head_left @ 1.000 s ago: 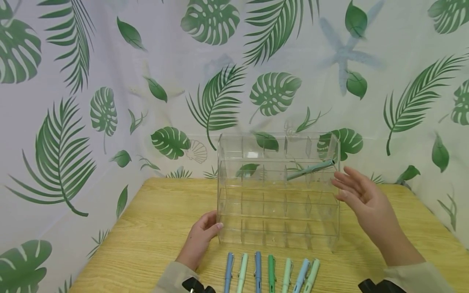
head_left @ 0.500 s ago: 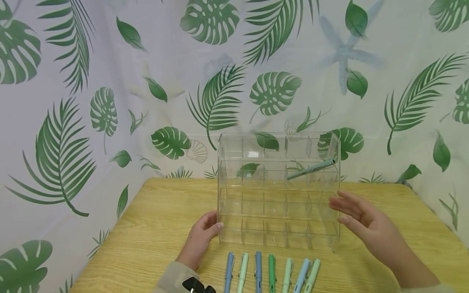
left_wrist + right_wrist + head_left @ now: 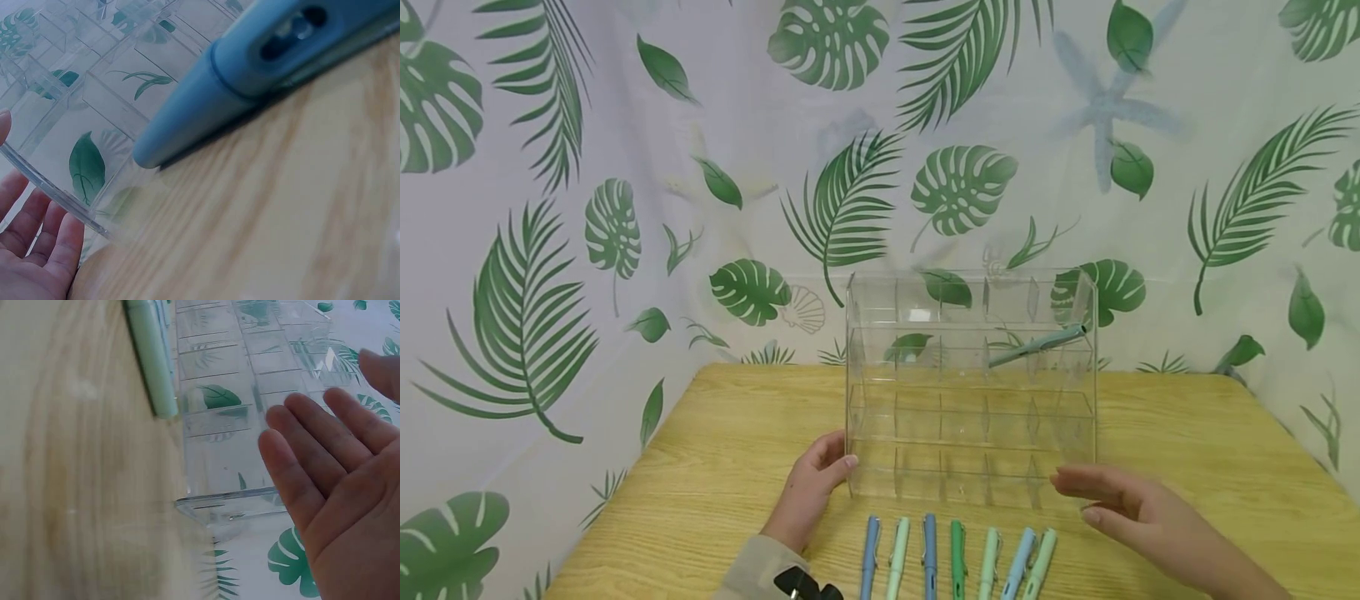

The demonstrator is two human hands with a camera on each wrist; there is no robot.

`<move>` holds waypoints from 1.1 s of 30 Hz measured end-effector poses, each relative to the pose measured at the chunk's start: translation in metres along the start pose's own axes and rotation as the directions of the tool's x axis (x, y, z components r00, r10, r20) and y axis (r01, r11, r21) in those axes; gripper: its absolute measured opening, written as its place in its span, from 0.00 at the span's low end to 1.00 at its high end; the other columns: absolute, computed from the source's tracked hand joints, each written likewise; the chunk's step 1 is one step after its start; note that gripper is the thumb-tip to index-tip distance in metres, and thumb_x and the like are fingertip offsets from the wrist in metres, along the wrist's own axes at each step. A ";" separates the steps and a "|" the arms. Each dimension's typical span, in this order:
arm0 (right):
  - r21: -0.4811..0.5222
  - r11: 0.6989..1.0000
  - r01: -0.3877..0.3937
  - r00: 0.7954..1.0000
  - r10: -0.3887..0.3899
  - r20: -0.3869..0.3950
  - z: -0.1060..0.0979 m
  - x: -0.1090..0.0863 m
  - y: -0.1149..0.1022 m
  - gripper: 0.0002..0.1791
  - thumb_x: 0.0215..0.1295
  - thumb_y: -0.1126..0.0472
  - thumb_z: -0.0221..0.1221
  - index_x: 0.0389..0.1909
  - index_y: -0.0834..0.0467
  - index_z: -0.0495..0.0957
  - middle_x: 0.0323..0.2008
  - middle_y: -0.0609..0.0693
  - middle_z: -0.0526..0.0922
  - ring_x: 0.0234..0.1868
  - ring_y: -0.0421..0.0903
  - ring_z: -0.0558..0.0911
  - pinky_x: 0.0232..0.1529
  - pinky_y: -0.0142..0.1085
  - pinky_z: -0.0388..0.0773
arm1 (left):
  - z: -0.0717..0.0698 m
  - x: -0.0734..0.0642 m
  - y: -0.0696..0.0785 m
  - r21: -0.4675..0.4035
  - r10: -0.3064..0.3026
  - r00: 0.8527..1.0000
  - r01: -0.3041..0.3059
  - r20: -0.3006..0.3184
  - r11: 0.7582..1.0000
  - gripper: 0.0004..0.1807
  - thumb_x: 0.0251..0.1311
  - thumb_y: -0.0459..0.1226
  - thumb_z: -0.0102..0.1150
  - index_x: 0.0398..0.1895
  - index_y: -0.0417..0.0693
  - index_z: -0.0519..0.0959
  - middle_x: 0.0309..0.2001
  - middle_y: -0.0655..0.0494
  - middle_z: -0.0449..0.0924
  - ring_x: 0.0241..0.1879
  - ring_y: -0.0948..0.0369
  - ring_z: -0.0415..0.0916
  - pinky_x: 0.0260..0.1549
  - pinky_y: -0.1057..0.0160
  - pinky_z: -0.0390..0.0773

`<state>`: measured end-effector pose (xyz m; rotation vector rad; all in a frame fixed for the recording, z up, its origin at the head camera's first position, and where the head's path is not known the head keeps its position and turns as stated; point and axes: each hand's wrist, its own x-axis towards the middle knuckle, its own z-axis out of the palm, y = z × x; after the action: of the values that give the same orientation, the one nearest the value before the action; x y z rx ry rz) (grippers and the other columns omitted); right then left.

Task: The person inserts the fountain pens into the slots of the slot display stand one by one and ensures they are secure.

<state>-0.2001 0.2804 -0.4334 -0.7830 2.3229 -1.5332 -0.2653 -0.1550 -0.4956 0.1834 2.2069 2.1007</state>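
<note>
A clear compartmented display rack (image 3: 962, 429) stands on the table. My left hand (image 3: 811, 483) grips its left side panel low down, thumb in front and fingers behind; the left wrist view shows the panel's edge between thumb and fingers. My right hand (image 3: 1138, 517), fingers extended and holding nothing, is by the rack's lower right corner. A teal pen (image 3: 1037, 346) lies slanted in the rack's upper right part. In front of the rack lie several capped pens in a row, among them a blue pen (image 3: 930, 554), a dark green pen (image 3: 957, 558) and a pale green pen (image 3: 1039, 567).
The wood-grain table (image 3: 730, 433) extends on both sides of the rack. Behind it hangs a white curtain (image 3: 737, 108) printed with green leaves. In the left wrist view a blue pen (image 3: 187, 119) looms close to the camera.
My right hand has moved down along the rack's right side, from beside the teal pen to the lower corner. My left hand, the rack and the pens stay put.
</note>
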 end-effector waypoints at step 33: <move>-0.149 0.986 -0.081 0.983 0.104 0.154 0.015 0.003 0.040 0.18 0.76 0.58 0.57 0.62 0.55 0.78 0.58 0.54 0.79 0.53 0.35 0.77 0.48 0.29 0.77 | -0.001 0.003 -0.003 0.010 -0.003 1.000 0.003 0.001 1.000 0.26 0.72 0.42 0.58 0.71 0.48 0.70 0.67 0.47 0.72 0.69 0.49 0.65 0.66 0.44 0.66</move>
<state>-0.2068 0.2793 -0.4761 -0.7888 2.3315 -1.2290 -0.2687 -0.1552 -0.4987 0.1814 2.2160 2.0887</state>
